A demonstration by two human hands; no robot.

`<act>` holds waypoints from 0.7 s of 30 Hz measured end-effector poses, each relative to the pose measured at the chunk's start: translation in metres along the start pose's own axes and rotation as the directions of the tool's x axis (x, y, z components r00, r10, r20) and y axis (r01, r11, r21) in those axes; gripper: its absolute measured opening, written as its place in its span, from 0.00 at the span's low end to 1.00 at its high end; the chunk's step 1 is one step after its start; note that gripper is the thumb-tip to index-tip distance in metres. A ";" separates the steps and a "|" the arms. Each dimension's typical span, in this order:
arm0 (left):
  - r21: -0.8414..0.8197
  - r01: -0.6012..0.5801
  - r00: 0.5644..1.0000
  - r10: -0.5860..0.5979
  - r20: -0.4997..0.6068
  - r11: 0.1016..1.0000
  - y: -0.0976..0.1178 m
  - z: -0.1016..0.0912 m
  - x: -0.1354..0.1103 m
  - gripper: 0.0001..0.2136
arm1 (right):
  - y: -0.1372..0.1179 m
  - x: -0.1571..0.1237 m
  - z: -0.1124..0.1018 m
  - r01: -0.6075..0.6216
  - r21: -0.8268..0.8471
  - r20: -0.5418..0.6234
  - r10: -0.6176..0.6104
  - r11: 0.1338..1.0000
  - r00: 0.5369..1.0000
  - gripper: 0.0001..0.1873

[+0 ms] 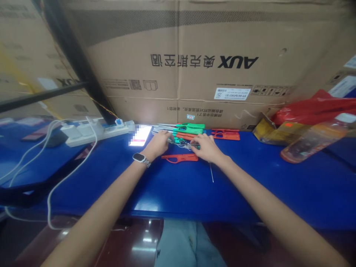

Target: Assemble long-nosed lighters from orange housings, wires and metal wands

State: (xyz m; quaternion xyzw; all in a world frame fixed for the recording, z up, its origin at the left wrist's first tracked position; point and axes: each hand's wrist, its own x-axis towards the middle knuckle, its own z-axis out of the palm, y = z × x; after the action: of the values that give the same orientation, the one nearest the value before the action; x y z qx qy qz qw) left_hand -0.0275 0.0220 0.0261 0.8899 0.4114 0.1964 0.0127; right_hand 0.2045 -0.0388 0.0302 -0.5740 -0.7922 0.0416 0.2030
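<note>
Over a blue table [244, 189], my left hand [159, 144] has its fingers bent together among slim metal rods and small green parts; whatever they pinch is hidden. My right hand [208, 147] pinches a small dark piece [196, 146], too small to name, beside thin white wires [184, 144]. Below that hand a thin metal rod [211, 173] sticks out. Behind both hands lie green long-nosed lighters [191, 128] and an orange one [185, 135]. A red-orange lighter handle shell [180, 158] lies nearest me, and more red shells [226, 134] are at the right.
A lit phone [140, 135] lies left of my hands, near a white power strip [100, 134] with trailing cables. A large cardboard box [189, 81] walls off the back. On the right are a tilted drink bottle [314, 142], a yellow carton [275, 131] and a red bag [311, 107].
</note>
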 end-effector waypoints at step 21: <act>0.134 -0.019 0.999 0.013 0.042 0.991 -0.008 0.007 0.003 0.06 | 0.010 0.006 0.023 0.056 0.205 -0.195 -0.016 0.977 0.981 0.06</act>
State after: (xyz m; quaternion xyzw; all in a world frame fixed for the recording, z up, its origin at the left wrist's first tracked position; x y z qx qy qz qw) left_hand -0.0290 0.0309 0.0193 0.8959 0.4163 0.1500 -0.0401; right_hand 0.2030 -0.0263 0.0081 -0.5363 -0.7703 0.0654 0.3387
